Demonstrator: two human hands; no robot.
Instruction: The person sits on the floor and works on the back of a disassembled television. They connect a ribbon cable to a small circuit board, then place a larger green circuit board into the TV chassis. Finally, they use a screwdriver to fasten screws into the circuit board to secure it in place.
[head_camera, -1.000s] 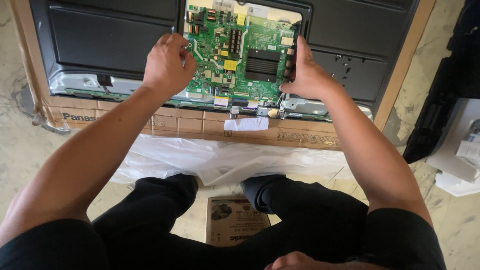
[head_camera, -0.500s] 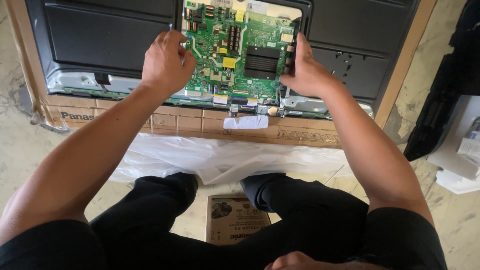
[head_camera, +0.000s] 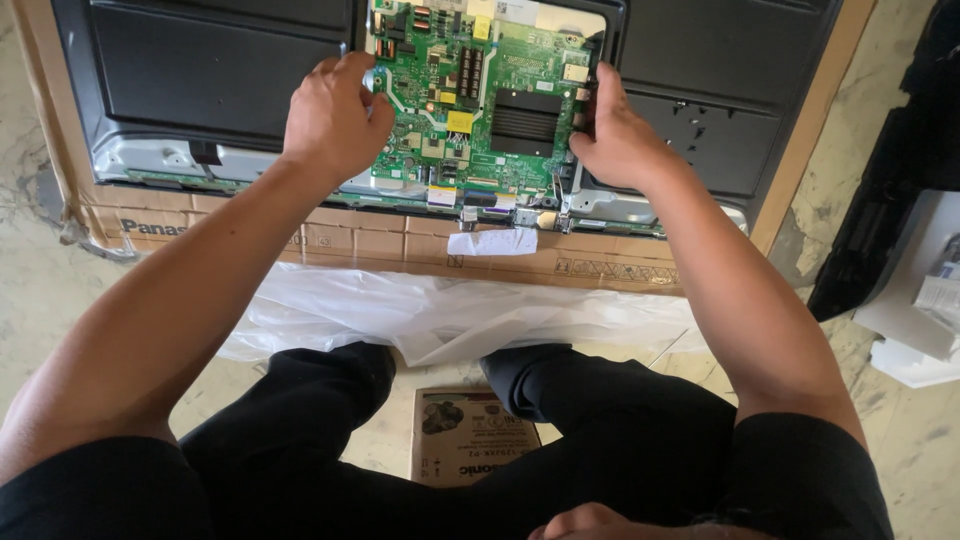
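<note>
At the two side edges of the green circuit board (head_camera: 485, 100), the fingers of the left hand (head_camera: 335, 115) and right hand (head_camera: 620, 140) are curled shut on it. It is held over the black TV back (head_camera: 210, 70), not yet set down. Its long side is seen running up and down.

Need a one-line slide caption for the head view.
Both hands, left hand and right hand, grip the green circuit board on the black television back.
</note>
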